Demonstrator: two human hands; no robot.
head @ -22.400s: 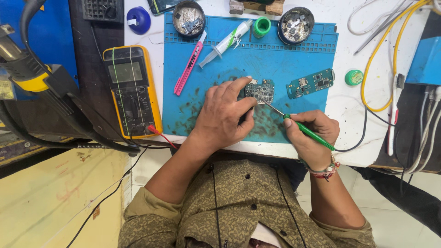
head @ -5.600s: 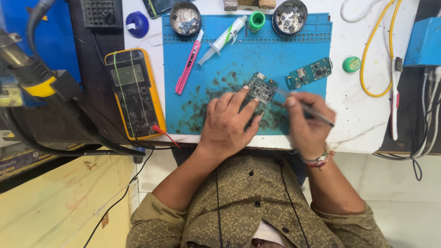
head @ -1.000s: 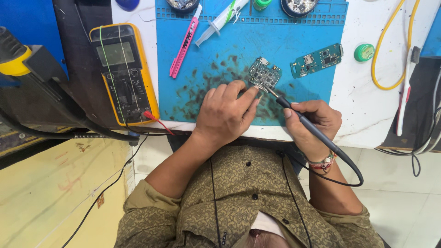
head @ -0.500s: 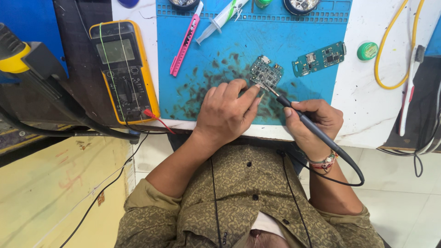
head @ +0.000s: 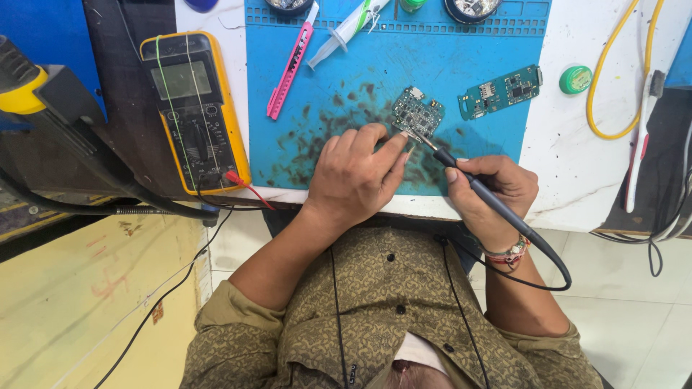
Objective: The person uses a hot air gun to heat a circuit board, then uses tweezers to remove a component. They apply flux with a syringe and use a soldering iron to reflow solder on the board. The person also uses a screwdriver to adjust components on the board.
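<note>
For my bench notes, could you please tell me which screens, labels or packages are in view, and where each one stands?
Multimeter: left of the blue mat, yellow case, dark face, grey rectangular screen.
Syringe: top of the mat, clear tube with a green and white label.
Round green container: right of the mat, on the white table.

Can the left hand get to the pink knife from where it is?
Probably yes. The left hand rests on the blue mat, fingertips at the small circuit board. The pink utility knife lies farther up the mat with only bare, stained mat between them, so nothing blocks it.
</note>
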